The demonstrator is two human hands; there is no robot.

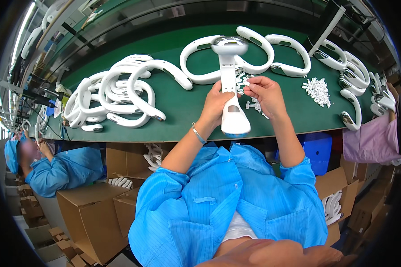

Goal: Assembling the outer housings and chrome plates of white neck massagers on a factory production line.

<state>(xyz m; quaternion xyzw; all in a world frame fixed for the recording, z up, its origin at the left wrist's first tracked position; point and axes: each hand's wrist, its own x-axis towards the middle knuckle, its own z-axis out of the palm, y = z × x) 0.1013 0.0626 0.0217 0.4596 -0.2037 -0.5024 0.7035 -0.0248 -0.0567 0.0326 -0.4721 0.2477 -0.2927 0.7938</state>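
A white plastic neckband (228, 73), shaped like a neck fan housing, is upright in front of me. My left hand (217, 104) is wrapped around its middle, with the thumb across the front. Close to its right side, my right hand (267, 94) pinches a small white plastic piece (246, 83) between thumb and fingertips. Behind and beside that hand, loose small white pieces (255, 105) lie scattered on the green table (182, 122). More curved neckbands (200, 80) rest just beyond my hands.
A heap of neckbands (120, 93) covers the table's left part; others (356, 73) lie at the right. A pile of small white pieces (317, 92) sits right of my hands. Cardboard boxes (91, 218) and a blue bin (317, 151) stand below. Co-workers (67, 171) are at both sides.
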